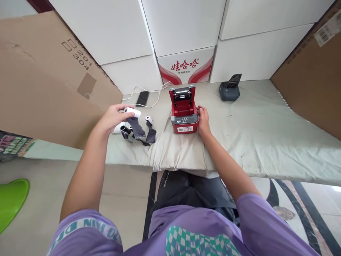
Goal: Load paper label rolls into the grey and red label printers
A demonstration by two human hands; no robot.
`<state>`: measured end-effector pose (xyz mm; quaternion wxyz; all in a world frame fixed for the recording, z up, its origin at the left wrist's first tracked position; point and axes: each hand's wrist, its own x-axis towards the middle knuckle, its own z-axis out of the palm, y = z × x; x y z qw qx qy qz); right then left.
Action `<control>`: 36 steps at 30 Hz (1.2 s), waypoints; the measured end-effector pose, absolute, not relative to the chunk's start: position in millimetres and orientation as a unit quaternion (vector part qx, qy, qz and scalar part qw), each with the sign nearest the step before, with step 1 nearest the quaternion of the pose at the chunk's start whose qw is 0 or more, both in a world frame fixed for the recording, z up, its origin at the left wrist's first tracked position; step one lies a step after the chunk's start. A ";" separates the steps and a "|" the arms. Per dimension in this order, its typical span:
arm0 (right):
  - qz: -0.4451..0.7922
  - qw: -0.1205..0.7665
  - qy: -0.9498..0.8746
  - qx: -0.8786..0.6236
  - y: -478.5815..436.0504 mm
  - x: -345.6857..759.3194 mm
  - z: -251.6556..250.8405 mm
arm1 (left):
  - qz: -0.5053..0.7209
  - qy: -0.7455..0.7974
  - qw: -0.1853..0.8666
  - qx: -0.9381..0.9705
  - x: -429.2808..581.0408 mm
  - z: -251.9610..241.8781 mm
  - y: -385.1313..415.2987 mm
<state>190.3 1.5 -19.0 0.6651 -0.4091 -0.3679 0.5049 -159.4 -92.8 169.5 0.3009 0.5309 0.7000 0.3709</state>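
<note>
My left hand point(117, 115) is closed on a white paper roll point(133, 112), from which a dark strip hangs down. Under and beside it lie more white rolls with dark strips, one of them a small roll point(149, 120) to the right. A red and black printer point(185, 122) stands in front of me with its lid raised and its red compartment showing, no roll visible inside. My right hand point(203, 119) rests against the printer's right side, its fingertips partly hidden behind the casing.
On the cloth-covered surface point(253, 142), a black phone point(142, 99) and a white cable point(156, 103) lie behind the rolls. A small dark device point(229, 91) stands at the back right. White boxes point(186, 65) line the back, with brown cardboard point(53, 81) at the left.
</note>
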 end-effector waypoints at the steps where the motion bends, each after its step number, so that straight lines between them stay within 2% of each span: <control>1: 0.504 0.664 -0.372 -0.408 1.3 190.5 -19.0 | 0.332 0.727 0.293 0.525 -163.6 165.0 -92.9; 6: 0.508 0.661 -0.371 -0.409 -0.5 191.0 -16.6 | 0.213 0.785 0.219 0.539 -181.3 129.9 -77.5; 12: 0.514 0.656 -0.364 -0.417 -1.8 190.6 -13.8 | 0.169 0.785 0.143 0.578 -181.8 98.3 -59.2; 18: 0.510 0.650 -0.376 -0.420 -1.7 191.1 -15.2 | 0.178 0.807 0.176 0.535 -173.4 97.9 -52.5; 24: 0.509 0.656 -0.372 -0.414 -0.3 190.3 -16.5 | 0.106 0.761 0.081 0.635 -162.3 93.0 -53.3; 36: 0.506 0.657 -0.374 -0.415 0.0 189.7 -16.8 | 0.089 0.691 0.070 0.714 -166.8 90.5 -63.3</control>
